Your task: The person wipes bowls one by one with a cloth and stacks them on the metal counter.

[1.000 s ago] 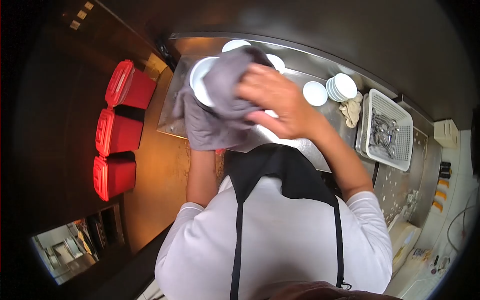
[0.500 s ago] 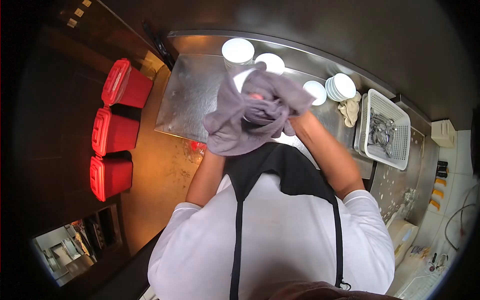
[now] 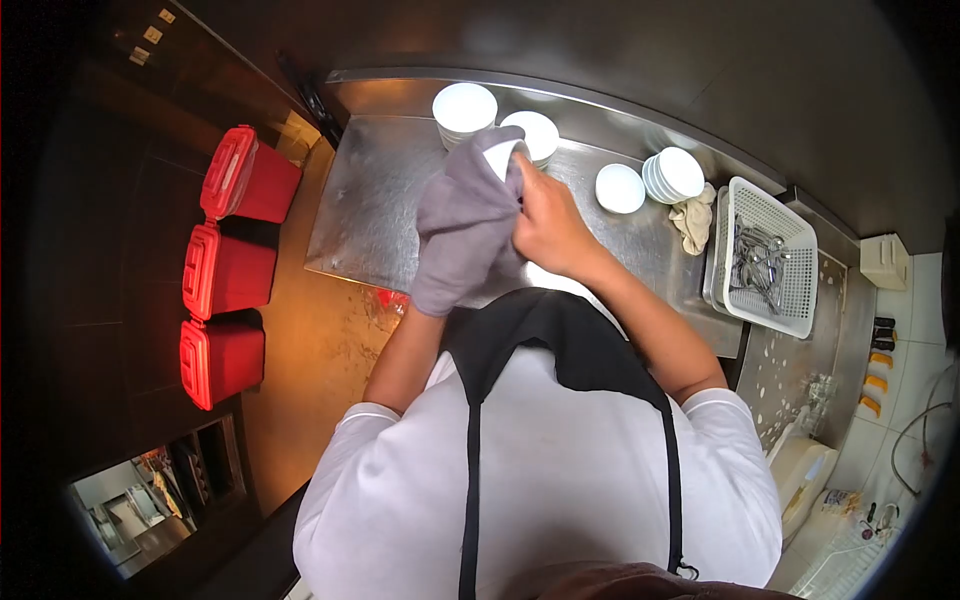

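Observation:
A grey-purple cloth [image 3: 462, 215] is draped over my left hand, hiding its fingers; only the forearm [image 3: 408, 350] below shows. Through the cloth, this hand holds a white bowl [image 3: 498, 158], which is mostly wrapped, with a white patch showing at the top. My right hand [image 3: 552, 222] is closed on the bowl's right side, thumb up near the rim. Just behind them stand two stacks of white bowls, a taller stack [image 3: 465, 108] and a second stack [image 3: 532, 135] partly behind the cloth.
On the steel counter [image 3: 365, 190] to the right are a white bowl [image 3: 620, 188], a tilted bowl stack [image 3: 677, 174], a crumpled beige cloth [image 3: 692, 220] and a white basket [image 3: 800, 300] of metal cutlery. Red lidded bins [image 3: 240, 270] stand at the left.
The cloth was bunched and spread over both hands; now it hangs smoother over my left hand. My right hand has come out of it and grips the bowl.

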{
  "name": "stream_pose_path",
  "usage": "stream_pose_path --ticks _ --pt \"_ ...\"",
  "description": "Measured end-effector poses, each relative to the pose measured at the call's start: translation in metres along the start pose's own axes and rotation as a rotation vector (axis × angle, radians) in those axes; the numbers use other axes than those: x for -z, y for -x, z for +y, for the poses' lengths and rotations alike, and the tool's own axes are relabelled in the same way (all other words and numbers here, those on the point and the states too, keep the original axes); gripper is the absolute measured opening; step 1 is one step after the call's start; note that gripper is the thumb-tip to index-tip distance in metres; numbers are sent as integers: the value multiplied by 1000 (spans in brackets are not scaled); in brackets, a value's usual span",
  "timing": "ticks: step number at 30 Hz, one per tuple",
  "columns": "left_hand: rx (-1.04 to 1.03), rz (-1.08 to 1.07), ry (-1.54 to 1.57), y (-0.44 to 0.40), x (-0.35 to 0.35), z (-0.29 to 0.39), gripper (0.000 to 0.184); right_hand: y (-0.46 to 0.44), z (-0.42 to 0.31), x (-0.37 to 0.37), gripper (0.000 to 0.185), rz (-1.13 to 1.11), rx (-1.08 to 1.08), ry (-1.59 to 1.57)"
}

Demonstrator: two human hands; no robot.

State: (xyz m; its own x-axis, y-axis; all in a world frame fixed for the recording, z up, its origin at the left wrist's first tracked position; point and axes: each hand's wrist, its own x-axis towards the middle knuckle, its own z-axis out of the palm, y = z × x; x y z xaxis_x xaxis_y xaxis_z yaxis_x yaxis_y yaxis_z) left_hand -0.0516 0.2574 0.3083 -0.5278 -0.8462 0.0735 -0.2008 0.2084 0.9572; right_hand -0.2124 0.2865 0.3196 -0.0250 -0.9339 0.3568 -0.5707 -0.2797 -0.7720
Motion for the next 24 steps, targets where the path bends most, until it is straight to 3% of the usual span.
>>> stream_pose_path --ticks 2,4,5,7,9,10,12,13,14,15,16,17,19,22,24 --pt "-162 97 -16 -1 -4 16 44 -3 -3 7 35 -151 -201 -640" --pt "-140 84 119 -3 -7 9 47 -2 6 16 44 -287 -426 -1238" --pt "-161 96 122 -6 -7 10 47 -1 -7 25 42 -201 -405 -1324" --pt "-198 133 106 -13 -5 10 47 2 -20 49 40 -64 -150 -1523" --pt "-239 176 74 -19 -2 10 47 10 -20 61 41 153 -30 -1338" --pt "-255 186 49 -21 -1 9 47 16 -19 65 42 295 -42 -1051" --pt "-276 175 -53 -23 3 0 47 19 -12 63 47 438 173 -469" --pt "-270 149 -130 -21 3 -8 47 26 2 54 50 438 384 -176" --pt "-246 123 -170 -18 0 -15 47 31 4 47 52 385 465 19" --pt "-179 115 -73 -11 -4 -21 47 36 6 41 54 345 558 204" --pt "-84 137 283 -3 -17 -18 43 37 -2 28 54 265 525 283" --pt "-5 196 645 4 -30 -16 39 36 -1 18 52 329 550 231" --pt "-194 126 -82 10 -26 -34 38 30 2 31 53 292 470 36" --pt "-206 -80 -471 9 -22 -56 45 23 7 38 47 169 205 -437" --pt "-23 -127 -652 7 -26 -58 47 24 20 30 42 83 -25 -839"
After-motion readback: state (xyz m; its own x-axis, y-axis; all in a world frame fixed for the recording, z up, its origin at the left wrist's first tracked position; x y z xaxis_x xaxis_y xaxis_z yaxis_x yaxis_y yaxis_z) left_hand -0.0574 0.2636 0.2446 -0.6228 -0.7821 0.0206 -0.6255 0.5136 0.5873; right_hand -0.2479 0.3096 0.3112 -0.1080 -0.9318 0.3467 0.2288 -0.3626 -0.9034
